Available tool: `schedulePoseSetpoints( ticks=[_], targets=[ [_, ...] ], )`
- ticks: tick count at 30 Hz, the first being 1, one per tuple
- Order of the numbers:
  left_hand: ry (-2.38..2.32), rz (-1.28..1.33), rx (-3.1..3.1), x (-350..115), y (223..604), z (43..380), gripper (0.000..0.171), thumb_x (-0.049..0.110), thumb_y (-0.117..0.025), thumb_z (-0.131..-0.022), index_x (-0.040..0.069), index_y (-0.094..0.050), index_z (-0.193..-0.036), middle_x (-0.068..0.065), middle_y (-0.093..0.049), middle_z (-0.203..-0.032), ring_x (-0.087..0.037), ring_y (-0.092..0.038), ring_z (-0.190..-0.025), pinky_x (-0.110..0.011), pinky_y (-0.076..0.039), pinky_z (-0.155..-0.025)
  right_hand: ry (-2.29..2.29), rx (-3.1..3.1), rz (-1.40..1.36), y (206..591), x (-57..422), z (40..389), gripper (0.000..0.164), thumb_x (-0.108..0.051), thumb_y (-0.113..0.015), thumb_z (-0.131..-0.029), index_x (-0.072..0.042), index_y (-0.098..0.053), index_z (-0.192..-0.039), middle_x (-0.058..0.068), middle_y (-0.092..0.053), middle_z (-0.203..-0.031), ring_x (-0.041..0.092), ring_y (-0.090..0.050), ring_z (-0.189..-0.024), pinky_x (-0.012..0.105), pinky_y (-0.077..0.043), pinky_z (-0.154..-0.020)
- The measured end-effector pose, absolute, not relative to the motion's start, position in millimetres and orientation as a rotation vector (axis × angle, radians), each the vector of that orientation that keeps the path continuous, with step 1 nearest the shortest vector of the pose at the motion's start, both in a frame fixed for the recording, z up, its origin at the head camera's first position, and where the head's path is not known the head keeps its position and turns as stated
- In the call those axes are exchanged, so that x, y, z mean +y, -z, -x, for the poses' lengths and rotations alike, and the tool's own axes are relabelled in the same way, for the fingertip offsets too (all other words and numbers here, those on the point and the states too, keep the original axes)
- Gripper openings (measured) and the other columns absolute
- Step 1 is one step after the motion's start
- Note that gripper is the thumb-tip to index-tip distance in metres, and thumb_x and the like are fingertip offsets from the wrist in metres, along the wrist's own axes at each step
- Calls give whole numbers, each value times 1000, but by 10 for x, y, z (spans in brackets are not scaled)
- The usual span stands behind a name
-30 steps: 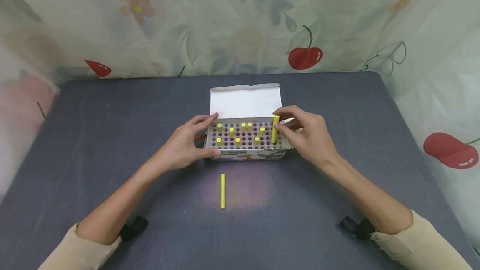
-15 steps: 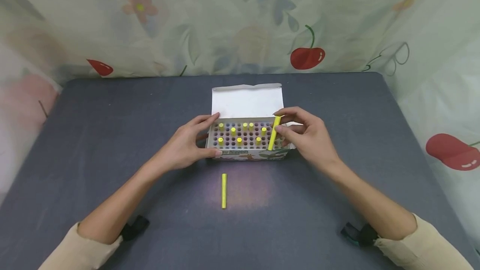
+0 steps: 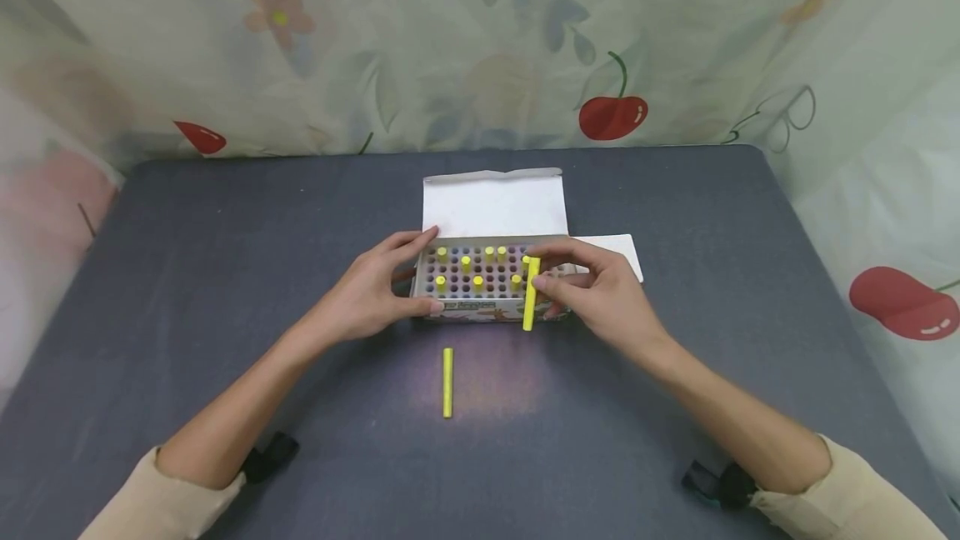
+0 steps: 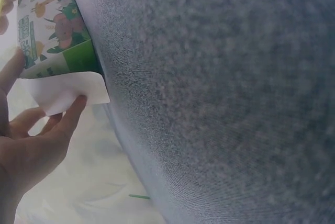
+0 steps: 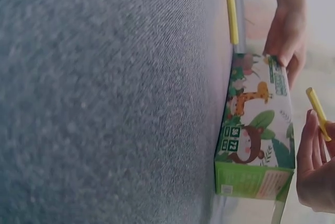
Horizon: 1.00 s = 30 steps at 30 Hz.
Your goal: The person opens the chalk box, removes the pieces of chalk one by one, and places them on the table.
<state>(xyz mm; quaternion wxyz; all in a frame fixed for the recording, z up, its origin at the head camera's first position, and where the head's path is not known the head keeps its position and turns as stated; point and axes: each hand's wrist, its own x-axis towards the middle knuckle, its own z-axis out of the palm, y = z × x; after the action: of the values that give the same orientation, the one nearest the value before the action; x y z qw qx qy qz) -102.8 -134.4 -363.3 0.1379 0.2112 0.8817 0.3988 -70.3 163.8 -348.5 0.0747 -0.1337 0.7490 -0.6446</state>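
Note:
A white cardboard box [image 3: 465,313] with animal pictures stands open, its top a grid of holes with several yellow chalk sticks [image 3: 467,263] upright in them. My left hand [image 3: 367,286] grips the box's left end, thumb at the front edge and forefinger at the back corner. In the left wrist view, its fingers are at a white end flap [image 4: 68,90]. My right hand [image 3: 611,294] pinches a yellow chalk stick [image 3: 531,298] between thumb and fingers. This stick is held nearly upright over the box's front edge, its lower end in front of it.
Another yellow chalk stick [image 3: 447,383] lies on the dark grey table [image 3: 337,457] in front of the box. The white lid [image 3: 495,205] stands up behind the holes, and a side flap [image 3: 622,252] sticks out right. A patterned curtain [image 3: 480,48] hangs behind.
My right hand has drawn the chalk stick from over the right-hand holes leftward and toward me, past the box's front edge. The right side flap has come into view. My left hand stays put.

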Motion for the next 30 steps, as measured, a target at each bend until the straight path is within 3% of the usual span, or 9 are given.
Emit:
schedulePoseSetpoints(
  ticks=[4, 10, 15, 30],
  targets=[
    [-1147, -609, 2552, -1344, 3635, 1028, 93, 19, -82, -84, 22, -26, -159, -13, -31, -155, -33, -39, -140, -42, -50, -106, 1925, 2212, 416, 3487, 1601, 657, 30, -1, -72, -90, -1, -67, -120, 16, -64, -106, 38, -69, -74, 44, -63, -63],
    [-1154, -625, 2547, -1337, 3636, 1031, 94, 21, -82, -85, 22, -25, -159, -14, -30, -155, -33, -39, -140, -42, -50, -106, 1849, 2210, 388, 3517, 1567, 587, 30, -3, -72, -90, -5, -68, -120, 14, -66, -106, 38, -69, -72, 44, -63, -65],
    [-1137, -614, 2554, -1342, 3630, 1030, 94, 22, -82, -84, 22, -26, -159, -13, -31, -155, -34, -41, -138, -42, -51, -105, 1844, 2137, 381, 3589, 1495, 544, 32, -2, -73, -89, -1, -67, -121, 16, -68, -107, 46, -68, -73, 46, -63, -63],
    [-1143, -597, 2552, -1354, 3631, 1031, 93, 21, -82, -85, 23, -26, -159, -14, -31, -155, -34, -45, -135, -43, -51, -105, 1806, 2069, 296, 3739, 1292, 430, 31, -2, -76, -87, 3, -70, -116, 15, -70, -96, 40, -71, -72, 50, -62, -61]
  ],
)
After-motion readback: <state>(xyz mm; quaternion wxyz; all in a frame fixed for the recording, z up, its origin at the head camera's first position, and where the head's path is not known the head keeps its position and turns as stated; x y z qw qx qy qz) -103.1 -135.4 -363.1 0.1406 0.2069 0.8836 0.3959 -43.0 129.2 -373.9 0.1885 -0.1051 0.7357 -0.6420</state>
